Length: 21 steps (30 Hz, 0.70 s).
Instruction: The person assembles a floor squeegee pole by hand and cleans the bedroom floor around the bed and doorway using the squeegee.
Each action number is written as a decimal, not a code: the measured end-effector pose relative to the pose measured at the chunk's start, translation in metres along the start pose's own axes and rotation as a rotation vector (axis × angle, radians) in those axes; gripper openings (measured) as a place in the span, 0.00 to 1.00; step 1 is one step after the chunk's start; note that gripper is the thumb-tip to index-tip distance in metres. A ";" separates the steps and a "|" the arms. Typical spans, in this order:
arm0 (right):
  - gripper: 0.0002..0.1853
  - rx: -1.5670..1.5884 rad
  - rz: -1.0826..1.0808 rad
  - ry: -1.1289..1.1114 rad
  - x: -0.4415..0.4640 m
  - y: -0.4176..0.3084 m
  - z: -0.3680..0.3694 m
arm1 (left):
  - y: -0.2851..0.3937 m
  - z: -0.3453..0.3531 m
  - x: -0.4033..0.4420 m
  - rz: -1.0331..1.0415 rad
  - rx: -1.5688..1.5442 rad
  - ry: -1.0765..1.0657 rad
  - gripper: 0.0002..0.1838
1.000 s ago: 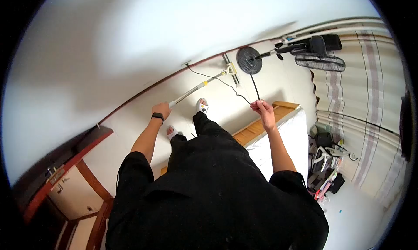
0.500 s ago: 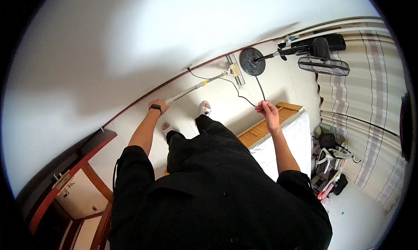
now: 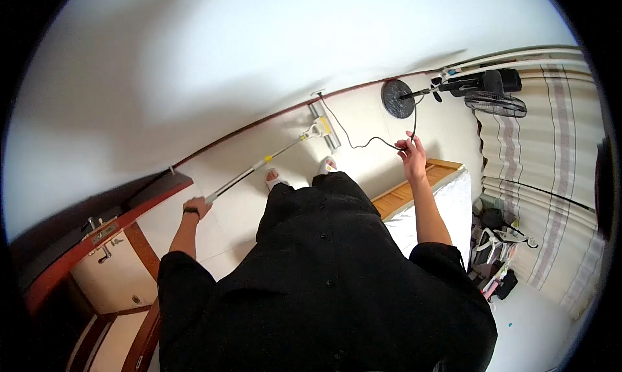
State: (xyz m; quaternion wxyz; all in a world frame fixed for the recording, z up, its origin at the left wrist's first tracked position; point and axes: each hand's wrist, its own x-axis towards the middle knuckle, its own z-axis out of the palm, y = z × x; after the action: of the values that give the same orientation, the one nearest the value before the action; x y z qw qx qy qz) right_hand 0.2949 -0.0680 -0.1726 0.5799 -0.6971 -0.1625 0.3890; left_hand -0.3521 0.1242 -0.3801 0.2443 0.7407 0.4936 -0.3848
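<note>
My left hand [image 3: 197, 207] is wrapped round the end of the handle of a sponge mop [image 3: 258, 165], a long grey pole with yellow fittings. The mop's head [image 3: 322, 128] rests on the pale tiled floor near the foot of the wall. My right hand [image 3: 412, 153] pinches a black power cord [image 3: 363, 145], its other fingers partly spread. From the wall socket [image 3: 317, 93] the cord runs along the floor up to those fingers, then on to the standing fan [image 3: 495, 103]. The fan's round black base [image 3: 397, 99] stands on the floor beyond my right hand.
A wooden bed frame [image 3: 414, 185] with a white mattress [image 3: 447, 207] stands close under my right forearm. Striped curtains [image 3: 557, 152] hang at the right, above a cluttered corner [image 3: 495, 242]. A dark red door [image 3: 110, 236] stands at the left, and my feet are in white slippers [image 3: 275, 180].
My left hand has drawn the mop back toward the door, and its head has slid left, away from the fan base to beside the socket. The right hand still holds the cord, fingers more spread.
</note>
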 end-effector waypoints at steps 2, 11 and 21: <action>0.15 -0.060 0.006 0.041 0.005 0.001 0.008 | -0.042 0.031 -0.021 -0.034 -0.015 -0.027 0.26; 0.12 0.021 0.001 0.152 0.018 0.008 -0.016 | -0.082 0.121 -0.083 -0.034 -0.036 -0.023 0.27; 0.09 0.141 0.014 0.111 0.064 0.019 -0.034 | -0.045 0.009 -0.056 0.064 0.042 0.103 0.25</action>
State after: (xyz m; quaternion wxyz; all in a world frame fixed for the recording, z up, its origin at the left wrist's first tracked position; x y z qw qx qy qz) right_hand 0.3570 -0.0532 -0.2125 0.6330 -0.6760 -0.0975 0.3644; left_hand -0.4084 0.1047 -0.3394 0.2153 0.7797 0.4736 -0.3484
